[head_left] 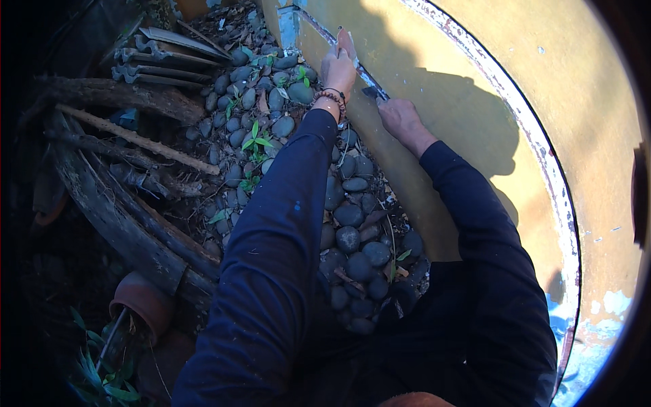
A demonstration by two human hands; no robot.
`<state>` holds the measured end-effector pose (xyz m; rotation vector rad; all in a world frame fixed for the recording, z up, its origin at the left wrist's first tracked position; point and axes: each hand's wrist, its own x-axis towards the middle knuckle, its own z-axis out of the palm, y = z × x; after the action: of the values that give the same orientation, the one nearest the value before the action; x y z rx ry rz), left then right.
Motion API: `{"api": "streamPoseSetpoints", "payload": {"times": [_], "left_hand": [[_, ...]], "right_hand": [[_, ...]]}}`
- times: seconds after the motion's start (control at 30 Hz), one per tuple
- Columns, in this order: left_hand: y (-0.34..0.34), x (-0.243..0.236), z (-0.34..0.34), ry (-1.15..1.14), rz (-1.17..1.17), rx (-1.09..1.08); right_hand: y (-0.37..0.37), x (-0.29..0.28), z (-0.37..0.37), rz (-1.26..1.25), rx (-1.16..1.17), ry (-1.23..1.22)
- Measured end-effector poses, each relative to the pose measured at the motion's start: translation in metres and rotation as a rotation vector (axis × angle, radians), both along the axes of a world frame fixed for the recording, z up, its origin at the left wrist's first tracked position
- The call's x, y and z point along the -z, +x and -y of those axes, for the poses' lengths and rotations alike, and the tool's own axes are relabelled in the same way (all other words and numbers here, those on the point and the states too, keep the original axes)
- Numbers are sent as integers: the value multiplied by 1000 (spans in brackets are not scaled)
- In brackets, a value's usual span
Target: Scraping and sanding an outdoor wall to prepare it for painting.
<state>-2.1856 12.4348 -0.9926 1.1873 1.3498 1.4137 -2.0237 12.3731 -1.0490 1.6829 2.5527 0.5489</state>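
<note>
While rounded grey stones (pixel 283 126) lie left of the yellow painted wall (pixel 468 115), our left hand (pixel 338 73) is clamped on a flat pinkish-brown piece (pixel 346 43); further right, our right hand (pixel 404 122) grips a small dark-bladed tool (pixel 370 91), blade near the wall.

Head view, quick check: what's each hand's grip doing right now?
Left hand: closed, holding a thin brownish piece, exact kind unclear.
Right hand: closed, holding a flat-bladed scraper.
</note>
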Motion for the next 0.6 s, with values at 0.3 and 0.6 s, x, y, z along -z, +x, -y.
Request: {"api": "streamPoseSetpoints", "payload": {"times": [0.3,0.6], "left_hand": [[3,14,-9,-10,-17,49],[31,40,-27,41,-15,142]], "right_hand": [[2,-17,95,384,2,-64],[34,-46,178,249,159,-288]]}}
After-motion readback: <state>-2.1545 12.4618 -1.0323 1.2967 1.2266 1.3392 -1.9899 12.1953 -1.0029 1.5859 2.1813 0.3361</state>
